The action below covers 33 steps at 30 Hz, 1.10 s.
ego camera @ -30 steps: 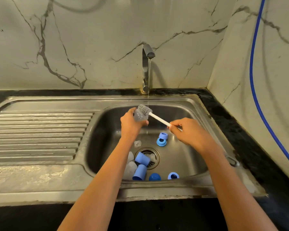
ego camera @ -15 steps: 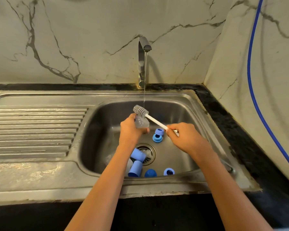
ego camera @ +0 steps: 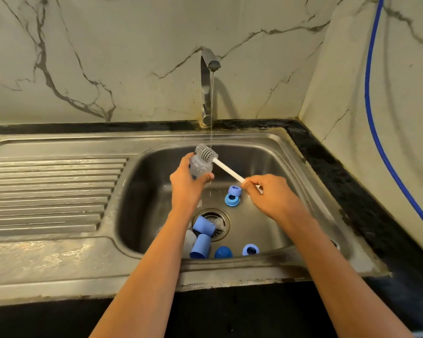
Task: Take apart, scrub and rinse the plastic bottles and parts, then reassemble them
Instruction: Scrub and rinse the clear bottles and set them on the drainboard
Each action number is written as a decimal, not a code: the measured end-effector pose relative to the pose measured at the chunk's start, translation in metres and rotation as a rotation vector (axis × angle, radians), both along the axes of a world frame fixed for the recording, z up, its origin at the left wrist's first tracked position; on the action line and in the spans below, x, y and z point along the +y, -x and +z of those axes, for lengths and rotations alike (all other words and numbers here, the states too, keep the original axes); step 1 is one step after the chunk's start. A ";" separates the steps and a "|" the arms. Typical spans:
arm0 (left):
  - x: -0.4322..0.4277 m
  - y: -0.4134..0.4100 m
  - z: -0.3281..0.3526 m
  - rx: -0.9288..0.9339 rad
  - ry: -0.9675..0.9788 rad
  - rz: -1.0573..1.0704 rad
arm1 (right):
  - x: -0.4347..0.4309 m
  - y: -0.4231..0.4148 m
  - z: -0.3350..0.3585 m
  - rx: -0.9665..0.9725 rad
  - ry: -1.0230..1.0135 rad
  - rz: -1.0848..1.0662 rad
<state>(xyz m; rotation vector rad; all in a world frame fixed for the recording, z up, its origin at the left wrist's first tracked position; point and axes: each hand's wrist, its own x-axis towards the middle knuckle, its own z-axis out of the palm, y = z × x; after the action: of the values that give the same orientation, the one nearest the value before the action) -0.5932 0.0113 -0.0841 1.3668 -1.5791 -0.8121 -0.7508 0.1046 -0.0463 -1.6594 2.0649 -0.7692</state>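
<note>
Blue caps [ego camera: 200, 246] by drain [ego camera: 226, 225], steel sink [ego camera: 291, 147], tap [ego camera: 206, 89] running

The sink [ego camera: 266, 147] is dull silver-grey steel, and its drainboard [ego camera: 54, 191], left of the drain [ego camera: 224, 222], is striped with parallel ridges. Behind the drain, the wall [ego camera: 132, 57] is cream marble with dark grey veins. The counter [ego camera: 327, 154] is speckled black. Far right of the drain runs a bright blue hose [ego camera: 371, 93]. The brush [ego camera: 220, 164] has a grey head and white handle, and the bottle [ego camera: 200, 168] is clear. By the drain lie pale blue cups [ego camera: 204, 226], a dark blue cap [ego camera: 223, 252] and a pale blue ring [ego camera: 250, 250].
</note>
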 end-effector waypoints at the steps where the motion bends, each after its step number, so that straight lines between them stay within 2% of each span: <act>1: -0.002 -0.002 0.000 0.010 0.009 0.019 | 0.001 0.001 0.001 0.009 -0.013 0.015; 4: -0.006 -0.007 -0.002 0.009 0.013 0.033 | 0.003 0.004 0.004 0.012 -0.052 0.026; 11: -0.005 0.002 -0.001 0.001 0.018 -0.069 | 0.000 0.001 0.002 0.030 -0.043 -0.107; 16: -0.008 -0.005 -0.003 0.040 0.010 0.017 | 0.004 0.002 0.005 0.019 -0.074 -0.064; 23: -0.006 0.001 -0.004 -0.055 0.015 -0.131 | -0.001 -0.004 0.003 0.036 -0.041 -0.052; 29: -0.009 -0.004 -0.006 -0.013 0.023 -0.030 | 0.003 0.000 0.005 -0.042 -0.140 -0.001; 33: -0.009 0.000 -0.008 -0.052 0.047 -0.121 | 0.003 0.000 0.004 -0.063 -0.098 -0.038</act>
<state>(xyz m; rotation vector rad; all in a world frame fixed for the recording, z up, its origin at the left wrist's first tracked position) -0.5936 0.0019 -0.0916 1.2777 -1.7241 -0.8116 -0.7508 0.1079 -0.0419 -1.5284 2.0613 -0.7107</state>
